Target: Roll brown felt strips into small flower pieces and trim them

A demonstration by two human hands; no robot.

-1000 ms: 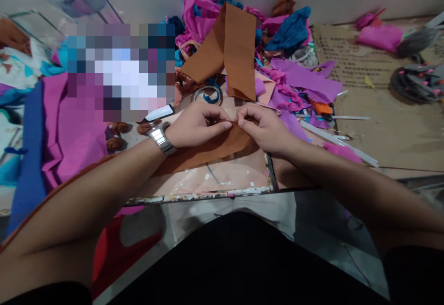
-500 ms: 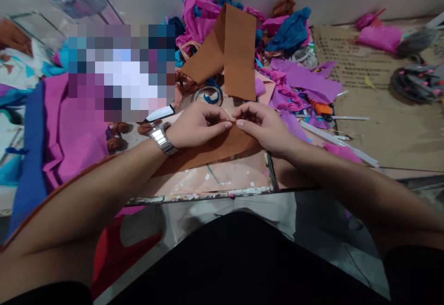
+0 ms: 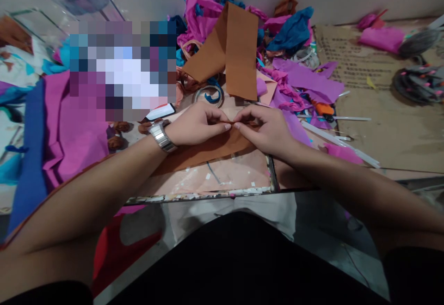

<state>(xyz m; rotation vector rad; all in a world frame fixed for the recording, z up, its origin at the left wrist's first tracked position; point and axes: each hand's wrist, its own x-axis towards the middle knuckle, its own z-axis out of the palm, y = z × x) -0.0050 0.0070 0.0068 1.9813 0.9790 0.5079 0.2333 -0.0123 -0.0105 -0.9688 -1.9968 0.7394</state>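
A long brown strip of crepe paper (image 3: 204, 152) lies slanting across the near part of the table. My left hand (image 3: 199, 124) pinches its upper edge between thumb and fingers; a metal watch is on that wrist. Close beside it, my right hand (image 3: 262, 127) pinches the same edge, thumb tip near the left thumb. The edge looks rolled or folded between the two hands. Beyond them, another brown paper strip (image 3: 242, 51) is folded over on the heap. Several small brown rolled paper pieces (image 3: 116, 142) sit left of my left wrist.
Crumpled pink and blue paper (image 3: 290, 30) is heaped along the wall. A tape roll (image 3: 208, 96) lies behind my hands. White sticks (image 3: 347, 145) and cardboard (image 3: 388, 134) are at right. Pink sheets (image 3: 83, 143) and a blue sheet (image 3: 31, 157) hang at left.
Both hands stay at the strip's upper edge. The edge between the fingertips now shows as a darker, narrow fold. The view has shifted very slightly.
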